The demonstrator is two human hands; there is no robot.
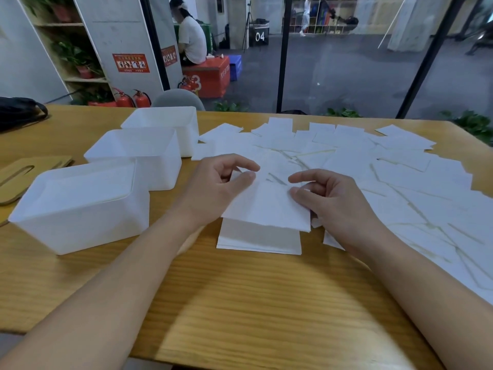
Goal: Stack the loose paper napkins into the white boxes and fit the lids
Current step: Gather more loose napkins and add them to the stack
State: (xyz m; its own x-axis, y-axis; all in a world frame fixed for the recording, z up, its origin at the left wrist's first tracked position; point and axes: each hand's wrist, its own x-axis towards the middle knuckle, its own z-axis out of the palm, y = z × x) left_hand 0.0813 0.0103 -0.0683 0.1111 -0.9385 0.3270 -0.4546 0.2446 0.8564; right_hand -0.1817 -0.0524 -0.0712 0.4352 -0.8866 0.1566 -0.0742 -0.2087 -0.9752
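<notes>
1. The left hand point(216, 182) and right hand point(333, 201) cover the side edges of the napkin point(266, 206) they hold, so the fingers beneath it are out of sight.
2. That napkin hides the far part of the stack point(258, 239) lying on the desk point(240, 303); how many sheets it holds cannot be counted.
3. The loose napkins point(400, 177) run off the right edge of the picture.
4. The nearest white box point(80, 209) blocks part of the middle box point(138, 153); the contents of the boxes cannot be made out.
5. The wooden lids point(24, 174) are cut by the left edge and partly hidden by the nearest box.
6. Both forearms leave the bottom edge.
</notes>
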